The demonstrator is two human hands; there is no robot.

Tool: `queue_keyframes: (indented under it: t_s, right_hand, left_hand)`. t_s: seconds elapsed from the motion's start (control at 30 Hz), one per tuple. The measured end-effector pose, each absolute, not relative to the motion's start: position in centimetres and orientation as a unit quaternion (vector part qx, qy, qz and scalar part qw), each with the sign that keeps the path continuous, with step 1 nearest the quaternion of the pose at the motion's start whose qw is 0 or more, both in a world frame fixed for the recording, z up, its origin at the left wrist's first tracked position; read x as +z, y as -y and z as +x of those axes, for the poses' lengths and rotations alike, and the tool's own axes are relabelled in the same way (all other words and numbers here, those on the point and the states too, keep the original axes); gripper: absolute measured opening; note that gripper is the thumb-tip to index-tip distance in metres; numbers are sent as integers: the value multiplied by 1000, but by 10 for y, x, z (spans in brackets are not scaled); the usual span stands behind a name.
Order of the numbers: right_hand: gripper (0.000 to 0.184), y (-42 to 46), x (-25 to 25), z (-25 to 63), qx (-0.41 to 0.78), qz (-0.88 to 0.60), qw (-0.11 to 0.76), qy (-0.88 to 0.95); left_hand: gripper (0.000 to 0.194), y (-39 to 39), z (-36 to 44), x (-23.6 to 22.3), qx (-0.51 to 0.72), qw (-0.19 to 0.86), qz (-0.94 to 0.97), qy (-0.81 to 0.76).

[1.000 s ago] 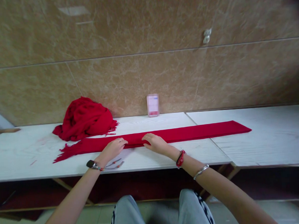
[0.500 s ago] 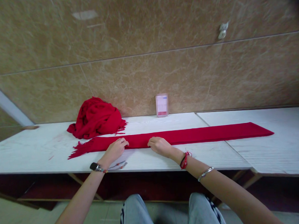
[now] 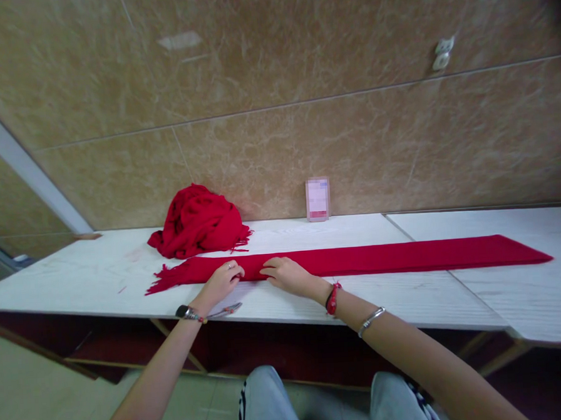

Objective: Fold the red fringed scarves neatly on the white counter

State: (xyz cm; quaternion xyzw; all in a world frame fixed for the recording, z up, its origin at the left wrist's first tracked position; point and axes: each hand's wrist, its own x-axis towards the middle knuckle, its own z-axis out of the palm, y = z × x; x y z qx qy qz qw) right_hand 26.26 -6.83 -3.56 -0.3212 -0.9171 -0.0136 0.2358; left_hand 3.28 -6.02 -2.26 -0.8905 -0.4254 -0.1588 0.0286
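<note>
A long red scarf (image 3: 405, 256) lies folded into a narrow flat strip along the table, its fringe at the left and a slanted point at the right. My left hand (image 3: 220, 283) is closed in a pinch on the scarf's near edge, not far from the fringe. Just to its right, my right hand (image 3: 291, 277) rests over the scarf with fingers stretched toward the left hand, touching the cloth. The undersides of my fingers are hidden.
Behind the scarf's left part sits a crumpled red fringed cloth (image 3: 201, 223). A phone (image 3: 318, 199) with a blurred screen leans against the marbled wall (image 3: 277, 154). The white tabletop (image 3: 119, 268) has open shelves (image 3: 269, 348) beneath its front edge.
My right hand has moved left along the scarf, closer to my left hand, and its fingers have loosened from a pinch. The left hand keeps its hold. The view has shifted slightly.
</note>
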Motion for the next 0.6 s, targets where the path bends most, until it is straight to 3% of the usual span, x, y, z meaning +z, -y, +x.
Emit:
queue_keyframes:
  t_s: [0.13,0.27,0.47,0.6]
  right_hand:
    - [31,66,-45,263,-2,-312,225,923]
    - [33,67,-45,264,23,-302,230,925]
    - [47,57,-32,227,32,-385,218,896]
    - [54,51,-38,206,47,-425,153,891]
  left_hand:
    - [18,60,10,-10,-123,-67,-890,433]
    - [15,58,-13,-2,-142,-93,-880,444]
    - [32,44,-6,-15,-235,20,-824,515]
    - [49,41,3,-36,-100,34,-784,612]
